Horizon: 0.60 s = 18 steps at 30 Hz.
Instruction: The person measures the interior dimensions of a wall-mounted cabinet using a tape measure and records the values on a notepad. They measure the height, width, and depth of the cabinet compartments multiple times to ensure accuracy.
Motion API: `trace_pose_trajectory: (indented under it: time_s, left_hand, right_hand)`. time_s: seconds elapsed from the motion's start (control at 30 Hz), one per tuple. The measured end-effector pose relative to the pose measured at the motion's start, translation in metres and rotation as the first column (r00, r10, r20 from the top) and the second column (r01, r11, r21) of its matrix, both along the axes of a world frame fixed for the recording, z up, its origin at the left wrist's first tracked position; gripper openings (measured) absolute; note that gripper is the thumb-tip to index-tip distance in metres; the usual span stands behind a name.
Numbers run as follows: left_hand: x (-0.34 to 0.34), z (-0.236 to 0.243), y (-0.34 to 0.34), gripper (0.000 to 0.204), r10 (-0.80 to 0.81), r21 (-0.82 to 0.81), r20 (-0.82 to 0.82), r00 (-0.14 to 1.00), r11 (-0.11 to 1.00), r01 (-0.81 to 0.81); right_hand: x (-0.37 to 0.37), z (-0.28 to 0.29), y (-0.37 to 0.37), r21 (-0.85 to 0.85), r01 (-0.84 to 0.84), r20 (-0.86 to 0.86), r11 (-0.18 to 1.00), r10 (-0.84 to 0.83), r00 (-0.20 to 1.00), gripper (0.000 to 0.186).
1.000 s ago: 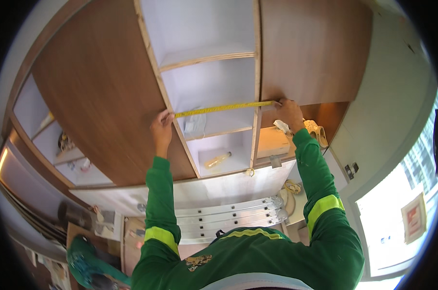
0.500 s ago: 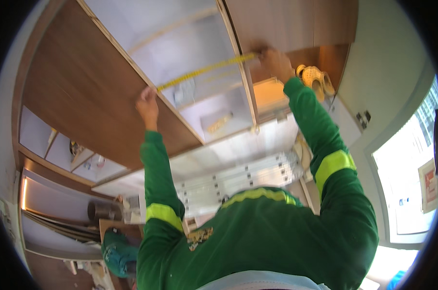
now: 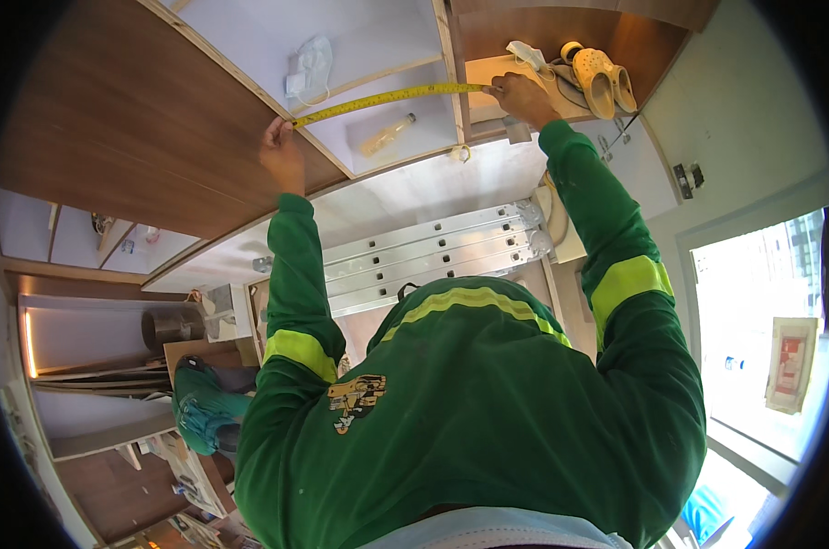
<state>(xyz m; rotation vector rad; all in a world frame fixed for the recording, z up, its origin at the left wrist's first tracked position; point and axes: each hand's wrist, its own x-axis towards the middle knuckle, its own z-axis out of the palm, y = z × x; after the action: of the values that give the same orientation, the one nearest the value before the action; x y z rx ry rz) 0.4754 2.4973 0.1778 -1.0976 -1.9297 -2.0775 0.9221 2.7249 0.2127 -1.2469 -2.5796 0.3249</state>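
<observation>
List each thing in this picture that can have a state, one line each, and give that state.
Yellow measuring tape: pulled out, stretched across the white cabinet opening.
Left hand: pinching one end of the tape at the brown wooden panel.
Right hand: pressing the other end at the upright divider.
Pale yellow clogs: lying as a pair on a shelf.
Folded aluminium ladder: lying flat below.

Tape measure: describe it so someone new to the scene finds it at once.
Start at the white open cabinet bay between the brown wood panels at the top of the view. A thin yellow tape measure stretches across its opening, the left hand pinning one end and the right hand the other. It is the only long yellow strip; the yellow clogs nearby are bulky and sit further right.
</observation>
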Motion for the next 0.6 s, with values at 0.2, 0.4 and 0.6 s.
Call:
trace_pose_trajectory:
  time_s: [0.2,0.4,0.6]
  left_hand:
    - [0.013,-0.038,0.002,0.026,0.039,-0.062,0.011,0.999,0.997,-0.038]
    - [-0.017,-0.097,0.012,0.030,0.034,-0.025,0.191,0.981,0.999,-0.030]
    - [0.003,-0.100,0.027,0.030,-0.058,0.042,0.255,0.965,0.998,0.048]
  right_hand:
    - [-0.010,-0.034,0.021,-0.063,-0.018,0.011,0.998,0.018,1.000,0.044]
    - [-0.023,-0.039,0.034,-0.047,-0.052,0.010,0.998,0.053,0.999,0.043]
    - [-0.013,-0.066,0.055,-0.008,-0.069,0.063,0.998,0.069,0.996,0.040]
